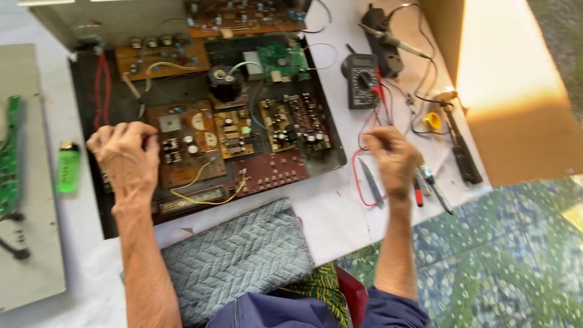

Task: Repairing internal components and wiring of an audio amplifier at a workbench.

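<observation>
An opened electronics chassis (91,200) lies on the white table, holding several circuit boards. My left hand (124,155) rests on its left part, with the fingers curled over the left edge of a brown circuit board (182,173). My right hand (393,159) is curled on the table right of the chassis, among tools. A red-tipped probe (418,194) and small pliers (436,187) stick out from under it. Whether it grips either one is hidden. A grey blade (370,181) lies just left of that hand.
A black multimeter (362,79) and a soldering iron (395,42) lie at the back right, next to a cardboard box (510,91). A green lighter (68,167) and a grey panel (24,243) are on the left. A grey cloth (237,255) lies near me.
</observation>
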